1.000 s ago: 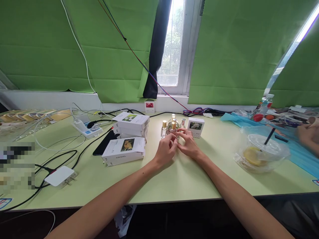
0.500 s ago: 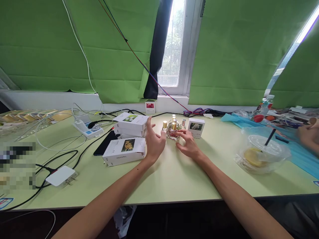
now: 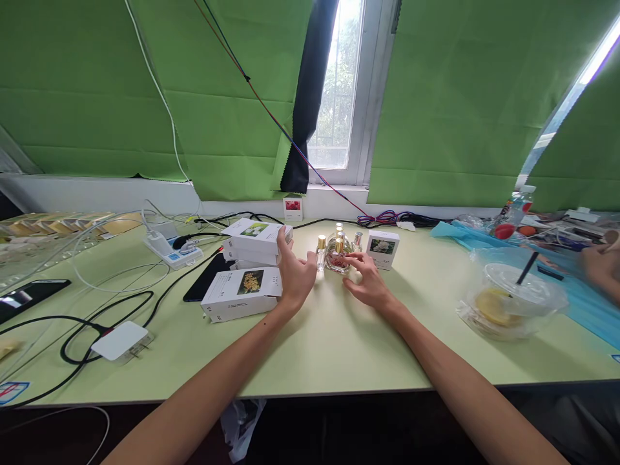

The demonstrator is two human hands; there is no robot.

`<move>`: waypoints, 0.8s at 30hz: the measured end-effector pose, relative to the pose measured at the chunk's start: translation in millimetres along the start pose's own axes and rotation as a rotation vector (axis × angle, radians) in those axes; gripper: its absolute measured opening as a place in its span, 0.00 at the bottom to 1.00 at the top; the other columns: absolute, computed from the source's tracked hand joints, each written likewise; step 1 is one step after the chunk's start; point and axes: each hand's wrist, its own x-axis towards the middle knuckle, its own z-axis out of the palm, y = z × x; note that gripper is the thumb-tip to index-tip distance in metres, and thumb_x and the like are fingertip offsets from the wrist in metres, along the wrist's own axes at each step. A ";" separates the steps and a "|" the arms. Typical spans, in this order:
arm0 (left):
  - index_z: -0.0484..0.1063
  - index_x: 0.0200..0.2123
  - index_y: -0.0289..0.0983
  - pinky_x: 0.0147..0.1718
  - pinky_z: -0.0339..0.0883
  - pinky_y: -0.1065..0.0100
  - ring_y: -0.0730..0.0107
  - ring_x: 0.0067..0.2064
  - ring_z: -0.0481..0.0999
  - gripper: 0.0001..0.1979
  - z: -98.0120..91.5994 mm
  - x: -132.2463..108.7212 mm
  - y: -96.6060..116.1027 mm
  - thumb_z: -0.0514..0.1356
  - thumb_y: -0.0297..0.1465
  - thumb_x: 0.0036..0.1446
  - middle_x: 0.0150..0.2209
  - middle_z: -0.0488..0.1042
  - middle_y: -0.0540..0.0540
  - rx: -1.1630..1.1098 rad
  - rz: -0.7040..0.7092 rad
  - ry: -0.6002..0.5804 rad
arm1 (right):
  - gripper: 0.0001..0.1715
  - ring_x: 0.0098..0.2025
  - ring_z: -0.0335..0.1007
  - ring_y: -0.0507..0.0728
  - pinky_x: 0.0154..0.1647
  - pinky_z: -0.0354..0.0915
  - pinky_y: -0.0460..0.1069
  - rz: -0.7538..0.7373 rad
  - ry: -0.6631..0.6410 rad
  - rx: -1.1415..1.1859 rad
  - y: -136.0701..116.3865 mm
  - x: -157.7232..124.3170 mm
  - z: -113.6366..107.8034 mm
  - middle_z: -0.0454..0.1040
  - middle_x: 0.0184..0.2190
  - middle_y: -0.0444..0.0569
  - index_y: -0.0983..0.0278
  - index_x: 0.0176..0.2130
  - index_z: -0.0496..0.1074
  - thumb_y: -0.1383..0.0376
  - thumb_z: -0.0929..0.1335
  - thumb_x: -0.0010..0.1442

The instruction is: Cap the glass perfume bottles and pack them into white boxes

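My left hand (image 3: 293, 274) is open, its fingers reaching to the end of the upper white box (image 3: 255, 236) in a stack. A second white box with a yellow flower picture (image 3: 242, 294) lies in front of that stack. My right hand (image 3: 369, 281) rests on the table with its fingers spread, the fingertips touching a round glass perfume bottle (image 3: 337, 257) with reddish contents and a gold cap. Small slim bottles (image 3: 320, 252) stand around it. A small white cube box (image 3: 382, 248) stands just right of the bottles.
A power strip (image 3: 167, 250), a white charger (image 3: 119, 340), black cables and a dark phone (image 3: 201, 285) lie to the left. A plastic cup with a straw (image 3: 511, 298) sits on the right. Another person's hand (image 3: 600, 268) shows at the far right edge.
My left hand left the perfume bottle and moved left to the stack of white boxes, opening up. The right hand stayed at the bottle.
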 end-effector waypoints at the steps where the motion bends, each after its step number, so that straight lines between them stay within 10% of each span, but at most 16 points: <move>1: 0.49 0.68 0.46 0.39 0.76 0.61 0.57 0.45 0.81 0.40 -0.2 0.3 0.4 0.59 0.26 0.54 0.64 0.64 0.34 -0.003 -0.011 -0.002 | 0.31 0.59 0.64 0.65 0.63 0.61 0.63 0.002 -0.004 0.002 -0.2 0.1 -0.2 0.68 0.53 0.54 0.55 0.55 0.76 0.71 0.68 0.52; 9: 0.52 0.66 0.44 0.37 0.76 0.64 0.51 0.57 0.75 0.37 1.1 1.2 -1.3 0.59 0.25 0.54 0.63 0.64 0.34 0.002 -0.011 0.031 | 0.32 0.60 0.63 0.65 0.62 0.63 0.63 0.016 -0.029 0.019 -1.4 0.3 -1.8 0.68 0.53 0.54 0.55 0.56 0.76 0.71 0.68 0.52; 24: 0.55 0.63 0.43 0.40 0.75 0.59 0.54 0.51 0.79 0.34 -0.4 0.1 1.6 0.59 0.26 0.54 0.57 0.70 0.35 0.018 0.001 0.023 | 0.31 0.60 0.64 0.65 0.56 0.68 0.61 0.006 -0.030 0.033 0.1 0.7 -1.5 0.68 0.53 0.54 0.54 0.55 0.76 0.70 0.68 0.52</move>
